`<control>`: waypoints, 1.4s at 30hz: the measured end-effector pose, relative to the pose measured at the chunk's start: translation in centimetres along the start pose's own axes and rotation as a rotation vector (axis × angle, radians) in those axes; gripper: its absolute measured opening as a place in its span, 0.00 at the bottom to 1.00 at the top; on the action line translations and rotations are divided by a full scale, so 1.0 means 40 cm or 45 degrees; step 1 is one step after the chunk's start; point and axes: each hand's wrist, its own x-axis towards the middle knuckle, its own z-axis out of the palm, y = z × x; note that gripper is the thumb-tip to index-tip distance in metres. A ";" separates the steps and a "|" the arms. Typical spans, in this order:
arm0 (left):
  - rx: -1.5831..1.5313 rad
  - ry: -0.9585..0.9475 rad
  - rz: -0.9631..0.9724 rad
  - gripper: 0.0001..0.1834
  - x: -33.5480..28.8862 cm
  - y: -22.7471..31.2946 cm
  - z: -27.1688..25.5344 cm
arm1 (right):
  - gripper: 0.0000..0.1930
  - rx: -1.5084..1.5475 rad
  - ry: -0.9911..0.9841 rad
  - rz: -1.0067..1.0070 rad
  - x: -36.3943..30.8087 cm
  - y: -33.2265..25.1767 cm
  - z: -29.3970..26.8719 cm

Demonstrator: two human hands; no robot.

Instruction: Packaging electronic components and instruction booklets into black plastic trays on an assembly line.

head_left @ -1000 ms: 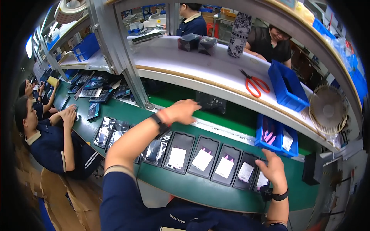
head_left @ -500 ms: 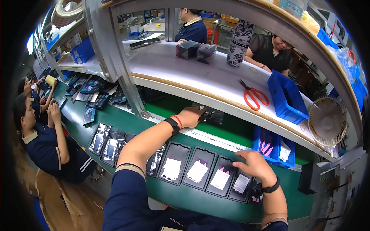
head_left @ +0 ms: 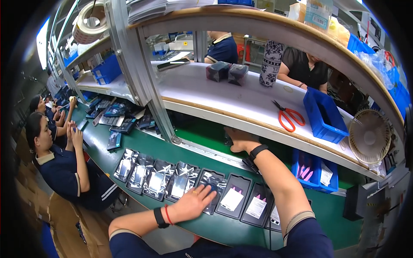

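Note:
My left hand [head_left: 191, 204] lies with its fingers spread on a clear plastic bag holding a dark flat item [head_left: 213, 178], which rests on a black tray. Under the shelf, over the green surface [head_left: 195, 133], my right hand [head_left: 241, 141] reaches in. Its fingers curl at a small dark, shiny piece, partly hidden in shadow. Left of my left hand, more black trays carry shiny bagged items [head_left: 159, 178]. Right of it, a black tray [head_left: 235, 179] holds a white card [head_left: 231, 201] and pink pointed pieces. More such trays sit partly behind my right forearm.
Red-handled scissors [head_left: 291, 119], a blue bin [head_left: 325, 114] and a patterned bottle [head_left: 271, 64] stand on the shelf. Below are blue bins [head_left: 306, 170] with pink pieces. A metal post [head_left: 148, 86] rises at the shelf's left. Several people work nearby.
My left hand has come back from under the shelf onto the tray row. My right hand has moved from above the trays to under the shelf. Another tray now has a bag on it.

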 end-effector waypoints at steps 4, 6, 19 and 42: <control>-0.104 -0.206 -0.063 0.47 -0.017 0.019 0.011 | 0.39 0.225 -0.199 0.150 0.023 0.016 0.054; -0.046 -0.264 -0.067 0.49 -0.012 0.013 0.005 | 0.36 0.210 -0.150 0.104 0.029 0.021 0.074; -0.461 -0.369 -0.035 0.34 0.091 -0.130 -0.071 | 0.18 -0.208 0.532 -0.252 -0.373 -0.196 -0.033; -0.331 -0.035 0.030 0.21 0.660 -0.293 0.092 | 0.28 0.208 0.094 0.104 -0.202 0.173 -0.014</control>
